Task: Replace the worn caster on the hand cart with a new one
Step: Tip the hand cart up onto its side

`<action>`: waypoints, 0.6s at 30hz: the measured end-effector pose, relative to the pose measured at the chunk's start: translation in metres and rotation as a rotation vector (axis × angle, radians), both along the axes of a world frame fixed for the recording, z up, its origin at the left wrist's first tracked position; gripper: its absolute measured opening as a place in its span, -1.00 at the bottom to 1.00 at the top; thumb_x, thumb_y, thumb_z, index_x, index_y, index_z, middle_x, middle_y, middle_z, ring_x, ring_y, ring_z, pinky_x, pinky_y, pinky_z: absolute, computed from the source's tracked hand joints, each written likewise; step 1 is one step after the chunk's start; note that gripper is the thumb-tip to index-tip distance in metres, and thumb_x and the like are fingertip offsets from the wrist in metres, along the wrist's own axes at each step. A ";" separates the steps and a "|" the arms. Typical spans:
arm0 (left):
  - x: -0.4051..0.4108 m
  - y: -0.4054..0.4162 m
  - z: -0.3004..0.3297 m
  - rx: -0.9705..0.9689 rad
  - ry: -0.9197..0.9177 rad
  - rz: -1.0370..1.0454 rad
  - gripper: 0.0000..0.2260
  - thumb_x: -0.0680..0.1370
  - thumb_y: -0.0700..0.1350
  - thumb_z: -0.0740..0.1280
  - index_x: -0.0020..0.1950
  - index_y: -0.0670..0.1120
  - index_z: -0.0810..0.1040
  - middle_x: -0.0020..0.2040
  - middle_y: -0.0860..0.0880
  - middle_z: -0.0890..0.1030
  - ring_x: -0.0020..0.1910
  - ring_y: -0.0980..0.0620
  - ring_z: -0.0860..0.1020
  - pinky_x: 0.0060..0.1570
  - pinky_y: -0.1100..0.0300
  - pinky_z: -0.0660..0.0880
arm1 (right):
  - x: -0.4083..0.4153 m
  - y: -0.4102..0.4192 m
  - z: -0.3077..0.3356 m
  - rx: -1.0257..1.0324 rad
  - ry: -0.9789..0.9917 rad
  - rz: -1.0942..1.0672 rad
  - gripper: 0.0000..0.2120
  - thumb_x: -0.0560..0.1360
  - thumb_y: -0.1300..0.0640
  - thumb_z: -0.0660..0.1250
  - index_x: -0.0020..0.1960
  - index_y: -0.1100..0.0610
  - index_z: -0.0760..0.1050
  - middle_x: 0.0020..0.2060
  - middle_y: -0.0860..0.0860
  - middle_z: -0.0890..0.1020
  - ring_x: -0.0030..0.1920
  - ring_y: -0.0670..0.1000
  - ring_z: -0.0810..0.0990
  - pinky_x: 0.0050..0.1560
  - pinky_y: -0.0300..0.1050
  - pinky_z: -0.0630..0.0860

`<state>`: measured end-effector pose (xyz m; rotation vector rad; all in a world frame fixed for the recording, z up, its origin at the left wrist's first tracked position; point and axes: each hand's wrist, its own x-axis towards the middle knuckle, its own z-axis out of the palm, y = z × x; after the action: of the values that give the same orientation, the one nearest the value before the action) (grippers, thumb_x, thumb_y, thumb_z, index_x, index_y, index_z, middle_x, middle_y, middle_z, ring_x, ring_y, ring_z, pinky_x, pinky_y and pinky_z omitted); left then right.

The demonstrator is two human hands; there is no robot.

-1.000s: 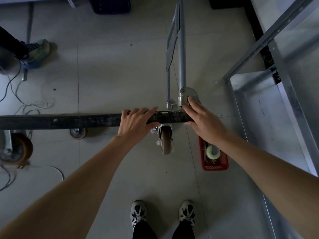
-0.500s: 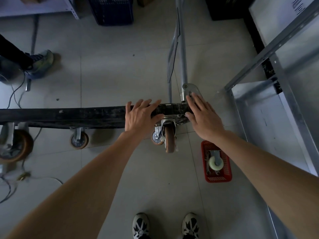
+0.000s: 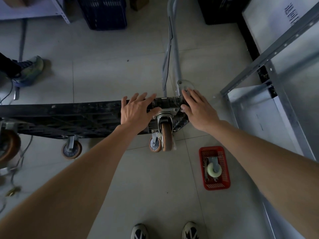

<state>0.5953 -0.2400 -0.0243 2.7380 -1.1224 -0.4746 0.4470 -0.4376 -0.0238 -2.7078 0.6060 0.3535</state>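
Note:
The hand cart stands tipped on its side, its black deck (image 3: 69,116) edge-up with the ribbed underside toward me. My left hand (image 3: 136,111) lies flat with straight fingers on the deck's upper edge. My right hand (image 3: 196,107) rests with straight fingers on the corner by the grey handle bracket (image 3: 183,83). Between the hands a brown caster (image 3: 166,137) hangs from its metal plate. A white caster (image 3: 214,169) lies in a red basket (image 3: 224,185) on the floor to the right, beside wrenches.
Other brown casters (image 3: 71,149) sit low on the cart at left. Grey metal shelving (image 3: 276,109) stands close on the right. A dark crate (image 3: 103,12) is at the back. Another person's shoe (image 3: 31,69) and loose cables (image 3: 20,157) lie at left. My shoes (image 3: 139,232) are below.
The deck has tilted so its underside and the caster plate now show more. The view has shifted back, bringing the basket and casters further into view. Both hands stay on the edge.

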 end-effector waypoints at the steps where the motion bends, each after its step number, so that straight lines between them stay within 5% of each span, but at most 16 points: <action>1: 0.004 -0.002 0.000 0.000 0.004 0.001 -0.41 0.60 0.39 0.05 0.61 0.24 0.15 0.60 0.05 0.27 0.60 -0.06 0.17 0.55 -0.18 0.00 | 0.004 -0.002 0.001 0.010 0.011 -0.003 -0.43 0.72 -0.12 -0.07 0.66 -0.01 -0.13 0.66 -0.01 -0.08 0.64 0.02 -0.17 0.63 0.05 -0.11; 18: 0.038 -0.027 -0.001 0.044 -0.009 -0.009 -0.42 0.61 0.40 0.01 0.60 0.26 0.14 0.61 0.07 0.25 0.60 -0.05 0.15 0.55 -0.20 -0.01 | 0.036 -0.036 -0.004 0.022 -0.003 0.073 -0.41 0.68 -0.16 -0.11 0.66 -0.08 -0.15 0.64 -0.08 0.01 0.64 0.03 -0.11 0.62 0.04 -0.10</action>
<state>0.6331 -0.2669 -0.0256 2.7763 -1.1407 -0.4936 0.4826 -0.4740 -0.0282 -2.7137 0.4998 0.3724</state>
